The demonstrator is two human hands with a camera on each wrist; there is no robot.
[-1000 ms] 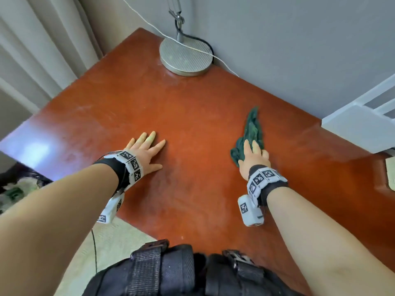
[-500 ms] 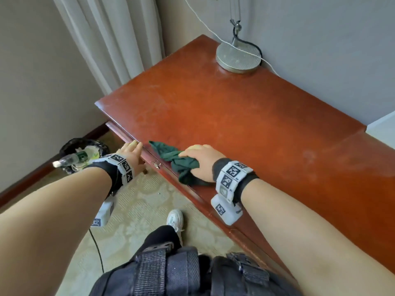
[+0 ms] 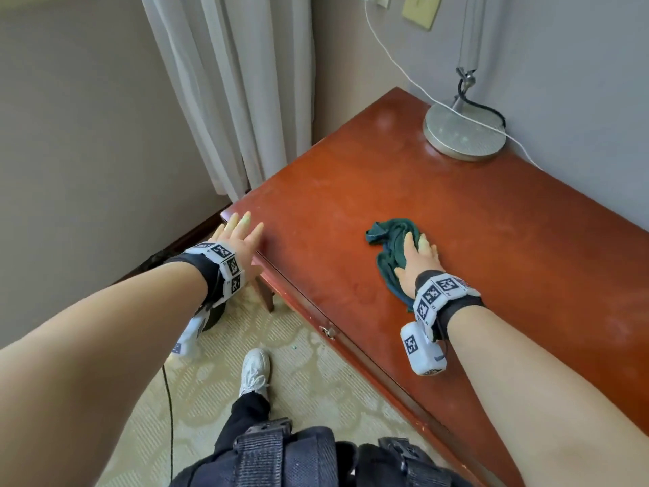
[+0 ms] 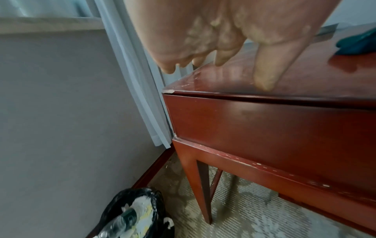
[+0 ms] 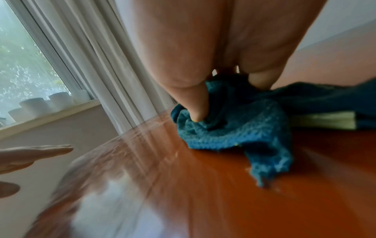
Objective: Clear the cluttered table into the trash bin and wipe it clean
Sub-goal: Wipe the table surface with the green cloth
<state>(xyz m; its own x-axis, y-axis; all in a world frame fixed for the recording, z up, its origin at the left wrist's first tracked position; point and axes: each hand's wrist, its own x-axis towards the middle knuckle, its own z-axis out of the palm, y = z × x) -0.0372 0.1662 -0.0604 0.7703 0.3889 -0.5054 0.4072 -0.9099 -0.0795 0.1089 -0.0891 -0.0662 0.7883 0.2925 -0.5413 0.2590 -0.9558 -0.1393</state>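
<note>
In the head view the right hand [image 3: 418, 261] lies palm down on a crumpled dark green cloth [image 3: 391, 253] right of centre in the frame, pressing it onto the glossy red-brown table [image 3: 491, 240]; the fingers reach forward across the fabric, and in the right wrist view the thumb digs into a fold of the cloth [image 5: 234, 125], so the hand presses it down and has a light hold on it. The left hand [image 3: 238, 237], left of centre, is spread flat with straight fingers over the table's near left corner and holds nothing; whether it touches the wood cannot be told, though the left wrist view shows the fingertips [image 4: 264, 80] just above the surface. The trash bin [image 4: 134, 214], lined with a black bag and holding white scraps and a clear bottle, stands on the patterned carpet [image 3: 316, 374] at the lower left of the left wrist view, beside the table leg [image 4: 200, 185]. A round metal lamp base [image 3: 463, 135] with a white cable [image 3: 397, 61] sits on the table at the upper right of the head view, by the wall, and pale curtains [image 3: 238, 82] hang at the top.
</note>
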